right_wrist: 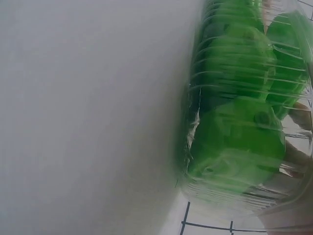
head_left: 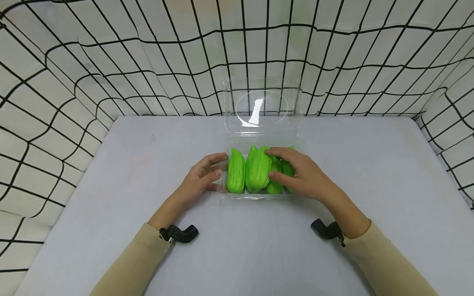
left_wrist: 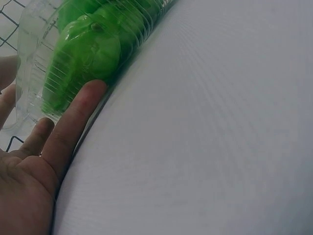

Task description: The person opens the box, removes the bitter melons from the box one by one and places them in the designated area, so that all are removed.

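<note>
A clear plastic clamshell box (head_left: 259, 196) lies on the table with its lid (head_left: 261, 109) standing up behind it. Inside are several bright green, ribbed, gourd-like vegetables with pointed tips, one a green gourd (head_left: 236, 172) at the left end. My right hand (head_left: 305, 174) reaches over the right side and holds a middle green gourd (head_left: 259, 170), which sits higher than its neighbours, by thumb and fingertips. At the box's left wall rests my left hand (head_left: 201, 176), fingers loosely spread. The left wrist view shows one fingertip (left_wrist: 93, 90) against the plastic.
The white table (head_left: 177, 139) extends around the box. A white cloth with a black grid (head_left: 207, 61) rises behind and at both sides. Black wrist-worn devices (head_left: 179, 233) stick out inward from both sleeves.
</note>
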Demonstrator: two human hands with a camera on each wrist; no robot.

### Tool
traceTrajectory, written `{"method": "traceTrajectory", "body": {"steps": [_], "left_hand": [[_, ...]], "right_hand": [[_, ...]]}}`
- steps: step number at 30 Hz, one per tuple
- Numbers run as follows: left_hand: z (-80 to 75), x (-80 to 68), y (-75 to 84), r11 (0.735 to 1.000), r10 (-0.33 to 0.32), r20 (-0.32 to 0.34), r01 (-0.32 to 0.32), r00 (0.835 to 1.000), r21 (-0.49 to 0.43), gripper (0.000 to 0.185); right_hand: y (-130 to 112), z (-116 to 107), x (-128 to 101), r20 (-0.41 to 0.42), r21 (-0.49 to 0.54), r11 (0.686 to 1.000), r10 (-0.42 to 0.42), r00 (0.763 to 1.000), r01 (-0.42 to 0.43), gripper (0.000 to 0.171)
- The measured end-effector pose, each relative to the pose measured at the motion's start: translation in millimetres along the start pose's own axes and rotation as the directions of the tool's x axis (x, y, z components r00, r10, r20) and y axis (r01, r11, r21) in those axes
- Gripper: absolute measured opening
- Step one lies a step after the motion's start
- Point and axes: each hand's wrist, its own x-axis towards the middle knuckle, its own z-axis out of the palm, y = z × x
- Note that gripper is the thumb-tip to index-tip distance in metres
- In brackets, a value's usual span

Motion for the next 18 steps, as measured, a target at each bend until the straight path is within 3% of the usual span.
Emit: {"method": "traceTrajectory", "body": {"steps": [8, 18], "left_hand": [[-0.3, 1.9, 2.3, 1.0, -0.004, 0.002, 0.004, 1.0, -0.009, 0.048], [-0.8, 2.2, 1.8, 1.0, -0.009, -0.002, 0.009, 1.0, -0.023, 0.049]], "right_hand": [[0.2, -1.6, 2.1, -0.002, 0.002, 1.0, -0.019, 1.0, 0.019, 0.054], [-3.0, -1.4, 1.6, 0.036, -0.032, 0.998, 0.06, 0.998, -0.059, 0.069]]}}
